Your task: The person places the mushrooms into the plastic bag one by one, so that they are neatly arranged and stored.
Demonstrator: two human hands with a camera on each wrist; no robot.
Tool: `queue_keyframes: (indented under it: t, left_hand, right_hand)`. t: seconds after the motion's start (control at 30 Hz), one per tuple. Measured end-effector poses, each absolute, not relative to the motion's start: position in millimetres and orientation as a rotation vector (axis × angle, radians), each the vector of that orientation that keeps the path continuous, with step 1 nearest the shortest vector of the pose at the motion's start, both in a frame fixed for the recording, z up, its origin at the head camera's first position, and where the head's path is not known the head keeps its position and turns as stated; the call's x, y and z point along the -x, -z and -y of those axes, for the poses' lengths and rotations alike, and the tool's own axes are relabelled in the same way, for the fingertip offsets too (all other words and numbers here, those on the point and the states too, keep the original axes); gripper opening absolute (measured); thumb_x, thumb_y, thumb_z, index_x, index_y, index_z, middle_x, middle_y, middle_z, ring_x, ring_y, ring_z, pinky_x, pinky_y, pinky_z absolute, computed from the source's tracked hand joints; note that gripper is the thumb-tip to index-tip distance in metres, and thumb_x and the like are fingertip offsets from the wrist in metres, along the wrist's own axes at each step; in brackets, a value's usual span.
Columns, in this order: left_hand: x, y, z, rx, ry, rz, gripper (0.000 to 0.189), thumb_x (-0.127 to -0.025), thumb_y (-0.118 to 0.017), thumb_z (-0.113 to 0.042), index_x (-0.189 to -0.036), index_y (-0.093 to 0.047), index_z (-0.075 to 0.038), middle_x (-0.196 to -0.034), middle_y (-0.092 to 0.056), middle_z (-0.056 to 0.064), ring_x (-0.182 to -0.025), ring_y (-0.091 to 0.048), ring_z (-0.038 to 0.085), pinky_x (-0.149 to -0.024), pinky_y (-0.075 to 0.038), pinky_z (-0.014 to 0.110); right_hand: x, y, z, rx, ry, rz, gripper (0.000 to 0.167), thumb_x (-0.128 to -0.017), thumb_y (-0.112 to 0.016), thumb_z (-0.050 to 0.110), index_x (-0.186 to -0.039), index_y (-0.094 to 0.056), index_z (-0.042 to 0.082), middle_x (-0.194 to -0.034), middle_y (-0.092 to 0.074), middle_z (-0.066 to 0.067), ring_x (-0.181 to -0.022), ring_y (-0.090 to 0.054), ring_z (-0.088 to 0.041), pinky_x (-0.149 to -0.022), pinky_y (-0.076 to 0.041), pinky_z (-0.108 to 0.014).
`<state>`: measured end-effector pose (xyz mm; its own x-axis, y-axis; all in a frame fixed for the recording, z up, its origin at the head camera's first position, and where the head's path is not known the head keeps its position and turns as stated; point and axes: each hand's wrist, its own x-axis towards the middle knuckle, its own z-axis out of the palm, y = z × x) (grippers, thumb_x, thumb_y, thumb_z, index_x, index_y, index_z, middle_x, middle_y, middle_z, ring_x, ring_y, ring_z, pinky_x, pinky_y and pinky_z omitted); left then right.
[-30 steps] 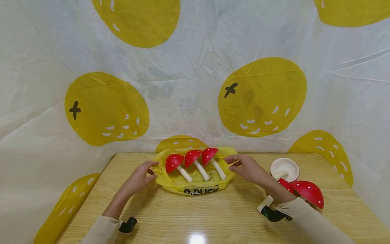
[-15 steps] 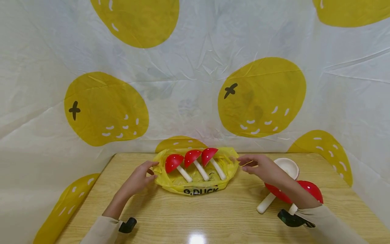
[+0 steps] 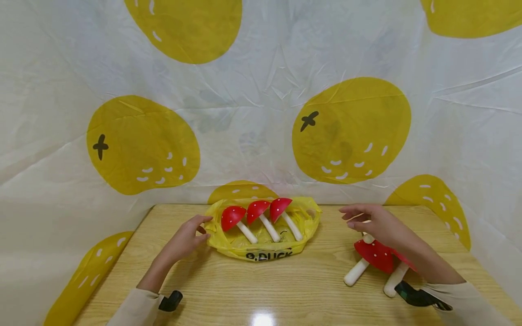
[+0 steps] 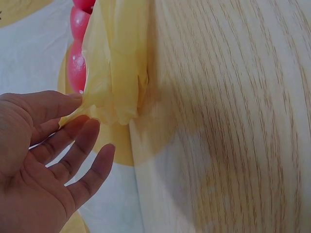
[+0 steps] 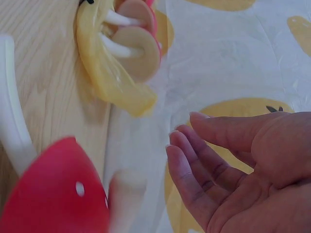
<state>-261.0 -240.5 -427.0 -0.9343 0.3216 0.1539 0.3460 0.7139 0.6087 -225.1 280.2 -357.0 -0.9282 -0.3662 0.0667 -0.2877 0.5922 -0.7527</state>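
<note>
A yellow plastic bag (image 3: 305, 246) with black lettering lies spread on the table. Three toy mushrooms (image 3: 278, 213), red-capped with white dots and white stems, lie side by side in its mouth. My left hand (image 3: 189, 237) pinches the bag's left edge between thumb and index finger; the left wrist view shows the film (image 4: 116, 63) bunched at the fingertips. To the right of the bag, my right hand (image 3: 379, 224) hovers with relaxed fingers and holds nothing. Under that hand and forearm lie more toy mushrooms (image 3: 373, 256), partly hidden; a red cap (image 5: 58, 194) fills the right wrist view's lower left corner.
The wooden table (image 3: 261, 285) ends against a white hanging cloth (image 3: 244, 136) printed with yellow fruit. A dark band (image 3: 418, 294) circles the right wrist, and another (image 3: 170, 301) is at the left cuff.
My right hand has come away from the bag's right edge and moved right, over the loose toy mushrooms. My left hand and the bag's left edge have stayed in place.
</note>
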Motion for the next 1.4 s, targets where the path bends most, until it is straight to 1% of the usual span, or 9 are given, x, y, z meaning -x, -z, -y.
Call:
queue_keyframes:
  t: [0.2,0.5,0.77,0.87,1.0,1.1,1.23,1.3,1.4]
  left_hand:
    - [260,427,241,0.569,1.048,2.872,0.051,-0.092,-0.071,0.001,-0.140,-0.055,0.003,-0.136,-0.057,0.020,-0.101,-0.066,0.029,-0.078,-0.056,0.033]
    - [260,428,240,0.552,1.045,2.877,0.051,-0.092,-0.071,0.000,-0.140,-0.055,0.002,-0.136,-0.058,0.018,-0.102,-0.066,0.028,-0.079,-0.056,0.031]
    - [261,427,239,0.562,1.037,2.872,0.051,-0.092,-0.071,0.001,-0.140,-0.055,0.003,-0.136,-0.058,0.019,-0.102,-0.066,0.030,-0.079,-0.056,0.031]
    - [261,427,239,0.559,1.042,2.874,0.051,-0.092,-0.071,0.001,-0.140,-0.055,0.003,-0.137,-0.058,0.019,-0.102,-0.066,0.030,-0.078,-0.056,0.030]
    - [261,428,239,0.545,1.063,2.881,0.052,-0.092,-0.071,0.001,-0.141,-0.055,0.002,-0.138,-0.058,0.019,-0.102,-0.065,0.029,-0.076,-0.055,0.028]
    - [260,428,239,0.546,1.075,2.880,0.052,-0.092,-0.071,0.001,-0.141,-0.054,0.002,-0.138,-0.057,0.019,-0.103,-0.065,0.031,-0.075,-0.055,0.027]
    - [260,429,240,0.547,1.079,2.880,0.052,-0.092,-0.070,0.001,-0.141,-0.054,0.003,-0.138,-0.057,0.020,-0.103,-0.064,0.032,-0.074,-0.055,0.026]
    - [260,428,240,0.541,1.085,2.881,0.052,-0.092,-0.070,0.001,-0.141,-0.054,0.002,-0.139,-0.057,0.019,-0.104,-0.064,0.032,-0.074,-0.055,0.026]
    - [260,428,240,0.540,1.088,2.882,0.052,-0.092,-0.070,0.001,-0.142,-0.054,0.002,-0.139,-0.057,0.019,-0.104,-0.064,0.031,-0.074,-0.055,0.027]
  right_hand:
    - [222,356,-297,0.564,1.202,-2.738,0.040,-0.096,-0.068,0.010,-0.134,-0.062,-0.001,-0.115,-0.070,-0.014,-0.101,-0.066,-0.030,-0.076,-0.059,-0.033]
    - [223,358,-321,0.544,1.064,-2.753,0.039,-0.094,-0.070,0.009,-0.130,-0.064,-0.003,-0.106,-0.069,-0.011,-0.094,-0.064,-0.024,-0.071,-0.056,-0.026]
    - [226,364,-337,0.525,1.017,-2.735,0.036,-0.092,-0.071,0.004,-0.126,-0.064,-0.009,-0.095,-0.068,-0.007,-0.087,-0.063,-0.025,-0.069,-0.056,-0.025]
    - [226,364,-339,0.485,0.999,-2.736,0.037,-0.092,-0.071,0.005,-0.126,-0.064,-0.009,-0.095,-0.069,-0.007,-0.087,-0.064,-0.024,-0.069,-0.056,-0.026]
    - [226,362,-341,0.396,1.010,-2.700,0.037,-0.093,-0.070,0.007,-0.125,-0.064,-0.010,-0.095,-0.068,-0.010,-0.087,-0.068,-0.026,-0.071,-0.060,-0.033]
    - [226,362,-341,0.315,0.967,-2.699,0.037,-0.094,-0.071,0.014,-0.123,-0.066,-0.009,-0.094,-0.069,-0.010,-0.084,-0.069,-0.024,-0.071,-0.060,-0.036]
    - [227,363,-341,0.233,0.888,-2.713,0.038,-0.097,-0.069,0.024,-0.121,-0.069,-0.005,-0.096,-0.072,-0.008,-0.084,-0.066,-0.021,-0.071,-0.059,-0.034]
    - [228,364,-341,0.207,0.882,-2.707,0.039,-0.099,-0.067,0.025,-0.121,-0.069,-0.007,-0.098,-0.072,-0.009,-0.085,-0.066,-0.020,-0.072,-0.060,-0.034]
    - [230,367,-340,0.168,0.876,-2.704,0.038,-0.100,-0.064,0.024,-0.120,-0.068,-0.008,-0.094,-0.072,-0.008,-0.082,-0.065,-0.020,-0.071,-0.060,-0.035]
